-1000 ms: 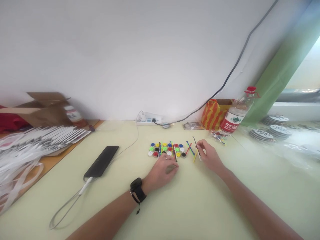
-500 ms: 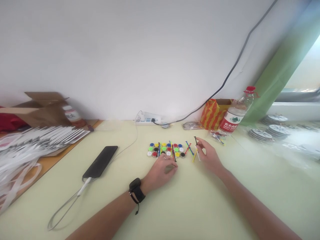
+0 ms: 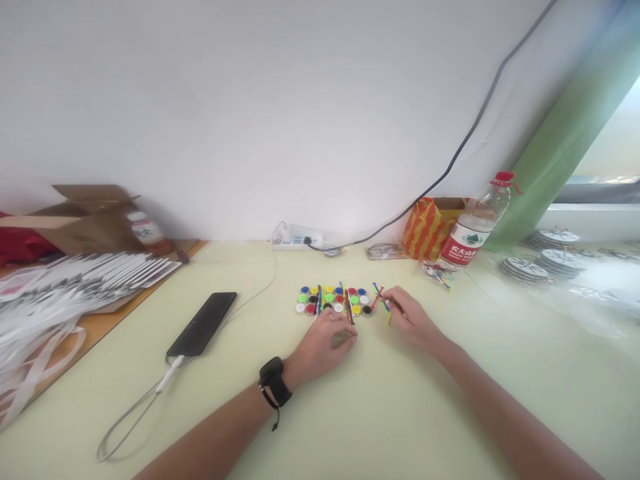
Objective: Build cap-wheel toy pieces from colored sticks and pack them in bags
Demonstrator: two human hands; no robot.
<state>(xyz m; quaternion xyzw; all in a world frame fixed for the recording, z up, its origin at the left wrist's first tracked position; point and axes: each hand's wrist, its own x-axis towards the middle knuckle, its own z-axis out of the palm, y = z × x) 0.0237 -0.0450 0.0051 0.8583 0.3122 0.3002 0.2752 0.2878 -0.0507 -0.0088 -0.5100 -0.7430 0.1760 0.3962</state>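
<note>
My left hand (image 3: 325, 341) rests on the table at the near edge of several small coloured discs (image 3: 330, 298), with its fingers bent and the thumb and forefinger loosely apart. Nothing shows in its grasp. Thin plastic sticks with knobbed ends (image 3: 349, 308) lie across the discs by its fingertips. My right hand (image 3: 413, 319) is closed at a crossed bunch of thin sticks (image 3: 379, 294), red, blue, green and yellow. Its fingertips pinch at that bunch; which stick they grip is partly hidden. A yellow stick end (image 3: 389, 320) sticks out below the fingers.
A black phone (image 3: 201, 325) lies left on its white cable. Along the wall stand a power strip (image 3: 295, 244), a striped bag (image 3: 423, 229) and a large bottle (image 3: 470, 230). Stacked round plates (image 3: 523, 268) sit right. White packed strips (image 3: 100, 280) and a cardboard box (image 3: 95, 220) are left.
My right hand has moved slightly left and turned over the crossed sticks. The black and white sticks seen at its fingers before are now hidden. The left hand stays in place.
</note>
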